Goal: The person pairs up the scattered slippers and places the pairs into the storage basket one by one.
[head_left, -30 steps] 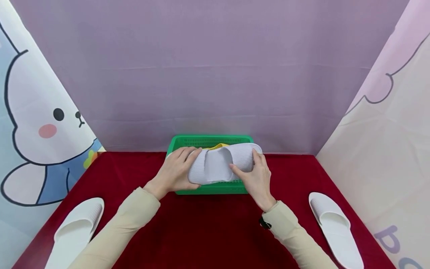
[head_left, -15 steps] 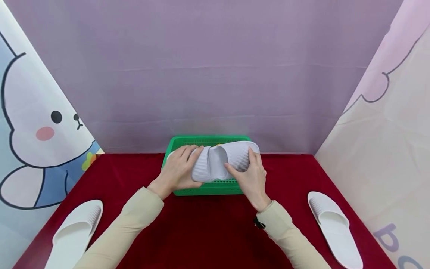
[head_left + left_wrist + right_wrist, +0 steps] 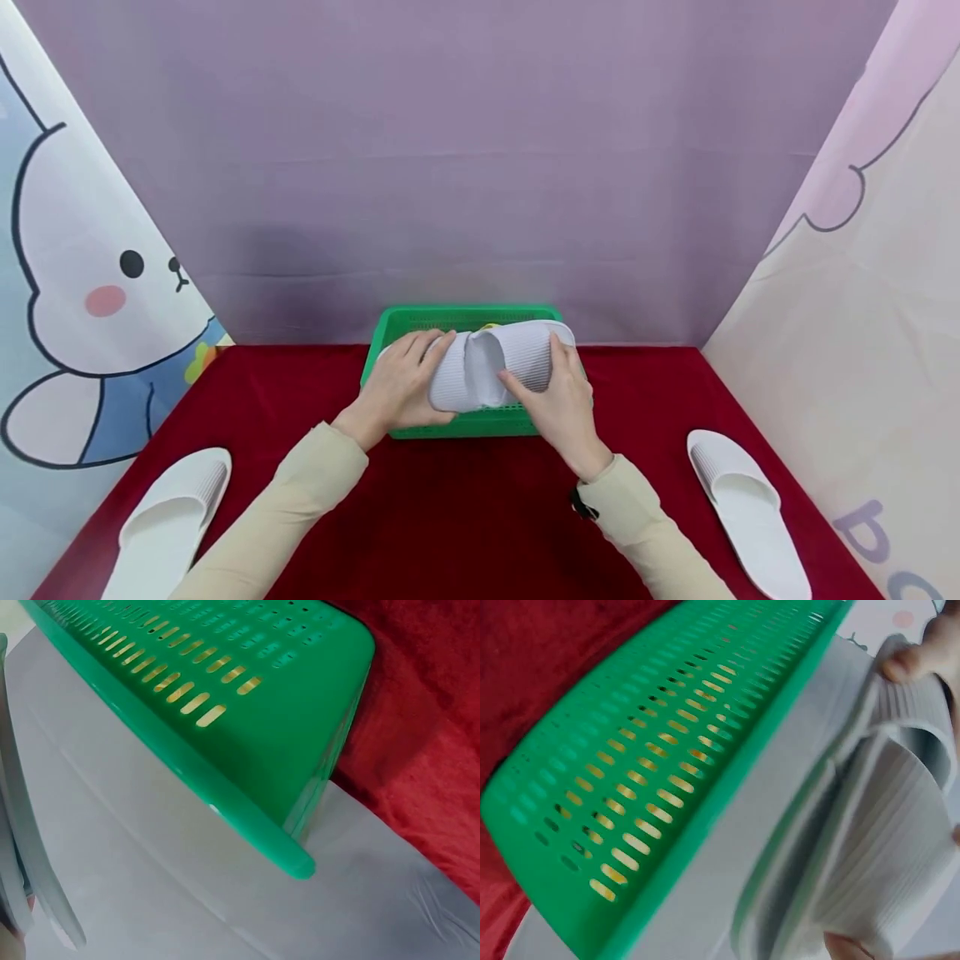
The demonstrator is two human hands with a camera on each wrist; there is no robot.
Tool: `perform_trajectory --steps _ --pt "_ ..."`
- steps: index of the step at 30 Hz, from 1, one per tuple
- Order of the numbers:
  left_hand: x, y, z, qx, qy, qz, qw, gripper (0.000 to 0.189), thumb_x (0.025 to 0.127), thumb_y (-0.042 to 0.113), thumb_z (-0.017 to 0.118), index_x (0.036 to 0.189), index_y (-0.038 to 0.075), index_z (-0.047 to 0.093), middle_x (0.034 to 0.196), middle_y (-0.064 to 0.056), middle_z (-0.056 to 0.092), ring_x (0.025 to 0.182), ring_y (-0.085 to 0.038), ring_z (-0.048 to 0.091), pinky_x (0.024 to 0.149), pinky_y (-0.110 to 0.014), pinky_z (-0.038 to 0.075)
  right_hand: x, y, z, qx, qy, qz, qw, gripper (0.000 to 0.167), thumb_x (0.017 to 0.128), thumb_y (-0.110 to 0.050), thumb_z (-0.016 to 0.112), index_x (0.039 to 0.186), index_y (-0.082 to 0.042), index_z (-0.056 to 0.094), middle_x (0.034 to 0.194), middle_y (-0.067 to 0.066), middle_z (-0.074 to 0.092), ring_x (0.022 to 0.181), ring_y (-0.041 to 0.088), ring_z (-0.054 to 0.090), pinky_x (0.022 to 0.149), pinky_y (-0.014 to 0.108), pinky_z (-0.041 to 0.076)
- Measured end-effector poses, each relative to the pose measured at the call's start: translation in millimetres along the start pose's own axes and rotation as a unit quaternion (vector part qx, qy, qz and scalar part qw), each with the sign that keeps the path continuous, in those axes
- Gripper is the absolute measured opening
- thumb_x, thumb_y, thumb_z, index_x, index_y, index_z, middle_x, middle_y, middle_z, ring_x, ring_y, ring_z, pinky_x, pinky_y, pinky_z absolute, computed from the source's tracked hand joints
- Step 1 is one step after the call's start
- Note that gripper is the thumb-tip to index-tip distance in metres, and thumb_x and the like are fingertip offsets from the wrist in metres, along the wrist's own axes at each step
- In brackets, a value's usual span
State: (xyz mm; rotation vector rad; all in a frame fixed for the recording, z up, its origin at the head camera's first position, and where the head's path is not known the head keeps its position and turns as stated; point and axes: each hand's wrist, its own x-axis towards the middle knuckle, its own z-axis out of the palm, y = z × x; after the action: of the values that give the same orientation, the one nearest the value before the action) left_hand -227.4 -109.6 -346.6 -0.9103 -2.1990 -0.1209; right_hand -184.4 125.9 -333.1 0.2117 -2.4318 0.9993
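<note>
A pair of white ribbed slippers [image 3: 525, 352] is held level above the green basket [image 3: 465, 428], with the straps toward opposite ends. My left hand [image 3: 399, 385] grips the left end, fingers over the top and thumb below. At the other end my right hand [image 3: 559, 402] holds the right strap, its thumb at the strap's opening. In the right wrist view the slippers [image 3: 885, 847] lie layered, one against the other, beside the basket's rim. A bit of something yellow [image 3: 491, 326] shows inside the basket; most of it is hidden behind the slippers.
One white slipper [image 3: 167, 529] lies on the red cloth [image 3: 480, 517] at the left, partly beyond the frame edge. Another white slipper [image 3: 748, 510] lies at the right. A purple curtain [image 3: 480, 167] rises behind the basket, with printed cloths on both sides.
My right hand has moved left, toward my left hand. The gap between the two straps has narrowed as the slippers slid together. Less of the yellow thing shows. The slippers on the cloth stay put.
</note>
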Motion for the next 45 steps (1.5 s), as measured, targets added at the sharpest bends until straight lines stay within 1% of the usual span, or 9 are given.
perform_trajectory --steps 3,6,9,12,15,19,25,33,45 --pt "-3.3 -0.6 -1.4 -0.009 0.006 0.001 0.9999 0.098 0.053 0.059 0.071 0.131 0.006 0.044 0.119 -0.011 0.054 0.108 -0.026 0.052 0.093 -0.039 0.046 -0.4 6.4 -11.2 -0.005 0.002 -0.073 0.9973 0.075 0.077 -0.033 0.072 0.134 0.004 0.041 0.126 0.018 0.048 0.103 0.032 0.056 0.079 0.045 0.053" --pt "-8.1 -1.8 -5.6 -0.005 0.010 0.006 0.9999 0.098 0.052 0.058 0.071 0.130 0.005 0.045 0.118 -0.010 0.054 0.107 -0.026 0.052 0.091 -0.039 0.047 2.6 19.8 -20.2 -0.008 0.021 -0.186 0.9823 0.062 0.077 -0.021 0.073 0.127 0.006 0.049 0.121 0.018 0.052 0.104 0.030 0.055 0.078 0.042 0.054" --pt "-12.0 -2.3 -10.8 -0.002 0.013 0.014 0.9998 0.098 0.051 0.059 0.072 0.130 0.006 0.045 0.119 -0.010 0.054 0.108 -0.026 0.052 0.090 -0.040 0.048 8.0 33.5 -26.0 -0.022 0.015 -0.308 0.9509 0.060 0.078 -0.025 0.072 0.125 0.006 0.050 0.122 0.018 0.052 0.110 0.030 0.052 0.082 0.044 0.052" --pt "-14.3 -1.0 -15.6 -0.013 0.017 0.030 0.9993 0.099 0.050 0.059 0.072 0.129 0.005 0.046 0.120 -0.010 0.054 0.109 -0.026 0.051 0.092 -0.041 0.046 12.3 41.9 -29.8 -0.067 -0.026 -0.397 0.9151 0.075 0.075 -0.039 0.073 0.129 0.004 0.045 0.130 0.018 0.046 0.118 0.030 0.044 0.093 0.050 0.045" --pt "-15.5 1.6 -18.3 -0.026 0.019 0.045 0.9985 0.098 0.050 0.059 0.072 0.128 0.005 0.046 0.122 -0.011 0.053 0.111 -0.027 0.051 0.095 -0.042 0.045 13.9 45.6 -32.1 -0.117 -0.061 -0.438 0.8892 0.096 0.063 -0.048 0.079 0.135 0.001 0.037 0.136 0.018 0.040 0.126 0.029 0.037 0.102 0.056 0.033" --pt "-17.3 4.4 -20.0 -0.040 0.018 0.050 0.9978 0.100 0.050 0.059 0.073 0.129 0.006 0.045 0.122 -0.012 0.052 0.113 -0.028 0.049 0.096 -0.043 0.044 13.7 47.0 -33.2 -0.160 -0.076 -0.452 0.8743 0.113 0.051 -0.048 0.085 0.138 -0.002 0.030 0.139 0.018 0.035 0.130 0.028 0.031 0.104 0.057 0.028" --pt "-20.7 4.0 -20.6 -0.046 0.010 0.044 0.9980 0.101 0.049 0.059 0.074 0.130 0.005 0.044 0.122 -0.012 0.052 0.112 -0.029 0.050 0.096 -0.044 0.043 14.7 46.1 -30.0 -0.162 -0.087 -0.462 0.8677 0.112 0.052 -0.045 0.085 0.139 -0.003 0.028 0.138 0.018 0.034 0.128 0.029 0.031 0.103 0.047 0.033" --pt "-21.6 2.3 -20.6 -0.040 -0.011 0.040 0.9984 0.100 0.052 0.060 0.072 0.132 0.006 0.042 0.123 -0.010 0.051 0.113 -0.026 0.048 0.098 -0.043 0.042 14.7 44.7 -28.2 -0.164 -0.096 -0.452 0.8712 0.110 0.054 -0.046 0.083 0.138 -0.005 0.027 0.137 0.015 0.034 0.127 0.028 0.031 0.100 0.045 0.035" --pt "-17.7 1.9 -23.2 -0.023 0.011 0.048 0.9986 0.103 0.047 0.061 0.073 0.130 0.006 0.045 0.120 -0.011 0.053 0.110 -0.029 0.051 0.095 -0.043 0.045 17.3 43.4 -22.1 -0.123 -0.074 -0.469 0.8712 0.107 0.051 -0.042 0.085 0.134 -0.002 0.031 0.133 0.017 0.037 0.124 0.032 0.033 0.098 0.047 0.036"
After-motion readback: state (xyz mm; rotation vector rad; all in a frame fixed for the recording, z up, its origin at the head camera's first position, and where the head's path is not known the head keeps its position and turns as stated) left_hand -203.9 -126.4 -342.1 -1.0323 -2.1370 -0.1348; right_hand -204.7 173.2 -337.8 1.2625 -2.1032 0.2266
